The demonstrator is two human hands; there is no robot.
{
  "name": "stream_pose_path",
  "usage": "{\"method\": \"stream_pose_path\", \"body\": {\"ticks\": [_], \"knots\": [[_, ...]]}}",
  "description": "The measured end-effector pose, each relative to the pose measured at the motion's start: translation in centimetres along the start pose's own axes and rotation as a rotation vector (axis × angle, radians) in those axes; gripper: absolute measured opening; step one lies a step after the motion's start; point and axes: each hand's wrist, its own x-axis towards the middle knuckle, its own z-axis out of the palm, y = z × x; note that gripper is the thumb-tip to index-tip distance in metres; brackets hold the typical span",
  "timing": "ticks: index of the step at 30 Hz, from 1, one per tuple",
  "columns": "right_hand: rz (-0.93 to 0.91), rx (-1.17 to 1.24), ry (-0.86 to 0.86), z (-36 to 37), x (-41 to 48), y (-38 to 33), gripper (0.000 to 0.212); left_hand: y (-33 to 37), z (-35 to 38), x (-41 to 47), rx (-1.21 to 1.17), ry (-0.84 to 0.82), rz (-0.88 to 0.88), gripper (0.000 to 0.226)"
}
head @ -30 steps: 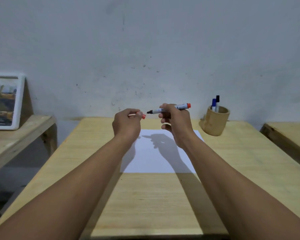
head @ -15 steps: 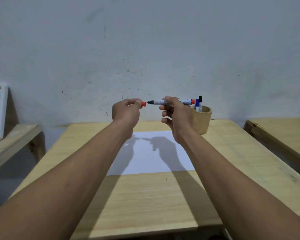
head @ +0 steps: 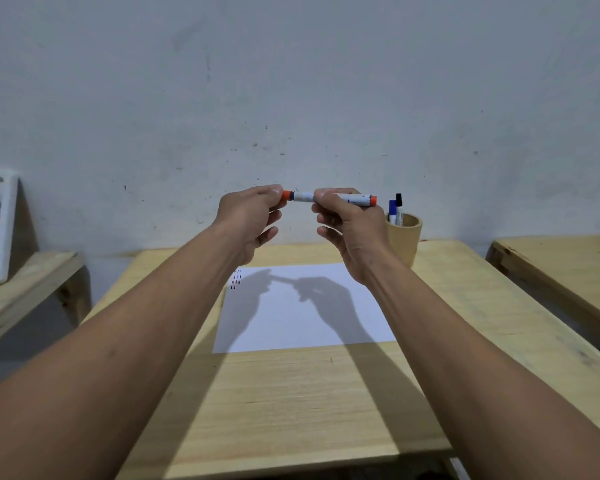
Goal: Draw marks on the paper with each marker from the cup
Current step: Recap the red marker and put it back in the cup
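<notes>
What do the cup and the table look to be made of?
The cup looks like bamboo or pale wood with a matt finish: a thick-walled tan cylinder with no gloss, though the grain is too fine to confirm. The table looks like light, unpainted wood, smooth and slightly satin: long grain lines run across its top and a plank edge shows at the front.

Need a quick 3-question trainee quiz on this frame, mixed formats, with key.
1. True or false: the orange cap is in contact with the marker.
2. Which hand grips the marker barrel? A) left hand B) right hand C) neither
3. Fill in: the other markers stand in the ____ cup, beyond the paper.

Key: 1 true; 2 B; 3 wooden. The left hand pinches the cap at the marker's tip end. Small marks already sit at the paper's far left corner.
</notes>
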Motion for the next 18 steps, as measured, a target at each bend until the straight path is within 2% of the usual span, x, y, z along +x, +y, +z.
{"method": "stream_pose_path", "body": {"ticks": [4, 6, 12, 18], "knots": [[0.093, 0.149, -0.092, -0.7, 0.0, -0.7, 0.018, 0.3, 0.6, 0.2, -0.022, 0.001, 0.046, 0.011], [0.101, 0.060, -0.136, -1.3, 0.1, -1.1, 0.022, 0.6, 0.7, 0.2, -0.001, -0.009, 0.091, 0.012], [0.029, -0.469, -0.250, -3.3, 0.5, -2.0, 0.024, 1.3, 0.8, 0.5, 0.129, -0.028, 0.286, 0.014], [-0.070, -0.483, -0.186, -2.9, 0.7, -1.2, 0.017, 1.3, 1.1, 0.5, 0.249, -0.056, 0.383, 0.016]]}}
